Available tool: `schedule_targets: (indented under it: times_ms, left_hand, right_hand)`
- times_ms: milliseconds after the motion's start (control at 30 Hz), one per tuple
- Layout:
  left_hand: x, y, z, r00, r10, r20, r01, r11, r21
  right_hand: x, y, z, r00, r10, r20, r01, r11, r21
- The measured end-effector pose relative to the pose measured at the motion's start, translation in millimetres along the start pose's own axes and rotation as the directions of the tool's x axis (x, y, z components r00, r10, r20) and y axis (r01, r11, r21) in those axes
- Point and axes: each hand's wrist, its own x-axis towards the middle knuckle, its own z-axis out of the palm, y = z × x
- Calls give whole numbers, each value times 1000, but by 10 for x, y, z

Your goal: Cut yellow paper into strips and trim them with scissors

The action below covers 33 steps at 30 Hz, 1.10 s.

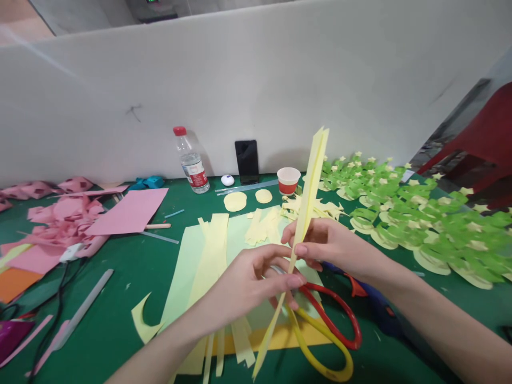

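Observation:
A long stack of pale yellow paper strips (309,186) is held up at a slant in front of me, its layers parting slightly at the top. My right hand (320,242) pinches it near the middle between thumb and fingers. Just below, my left hand (268,274) is closed on the lower part, from which the tail hangs down toward the table's near edge. Scissors with red and yellow handles (347,325) show beside my left hand. Their blades are mostly hidden behind that hand, and I cannot tell whether it touches them. Loose yellow strips (214,245) lie beneath on pale green paper (182,266).
Green paper plants with yellow stars (424,213) fill the right side. At the back stand a water bottle (194,165), a phone (247,162) and a paper cup (288,181). Pink paper pieces (132,210) lie left. A blue glue gun (380,306) is partly under my right forearm.

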Motion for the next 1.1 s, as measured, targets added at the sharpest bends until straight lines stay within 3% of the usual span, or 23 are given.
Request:
schedule_targets:
  times_ms: [100, 267, 367, 467, 567, 667, 767, 867, 967, 1100]
  left_hand:
    - [9, 15, -5, 999, -36, 13, 37, 995, -91]
    - [-19, 50, 3, 998, -71, -1, 70, 995, -64]
    - [-45, 70, -7, 999, -38, -9, 38, 999, -6]
    - [-42, 70, -19, 993, 59, -107, -46, 992, 117]
    - [-6, 27, -19, 982, 87, -170, -43, 968, 249]
    - [34, -32, -7, 975, 4, -223, 74, 938, 339]
    - [45, -58, 1, 973, -97, -210, 163, 933, 320]
    - [24, -53, -8, 975, -164, -149, 208, 909, 360]
    - [-3, -50, -28, 979, -179, -96, 203, 873, 444]
    - [-16, -51, -41, 984, -177, -19, 168, 891, 422]
  right_hand:
    - [-15, 27, -43, 999, -19, 51, 19, 1000, 10]
    - [-39, 64, -101, 993, -17, 117, 9, 998, 66]
    - [-50, 52, -116, 991, -1, 131, -13, 994, 106]
    - [-40, 43, -98, 993, 6, 121, -19, 994, 108]
    - [-6, 75, -30, 998, 60, -2, -60, 997, 47]
    - [36, 133, 42, 979, 115, -171, -113, 993, 24]
    - [71, 145, 16, 959, 111, -259, -101, 993, 54]
    - [80, 77, -150, 922, 74, -379, -42, 995, 92]
    - [58, -28, -379, 857, 13, -515, 47, 994, 102]
    - [13, -117, -582, 772, -57, -634, 141, 986, 83]
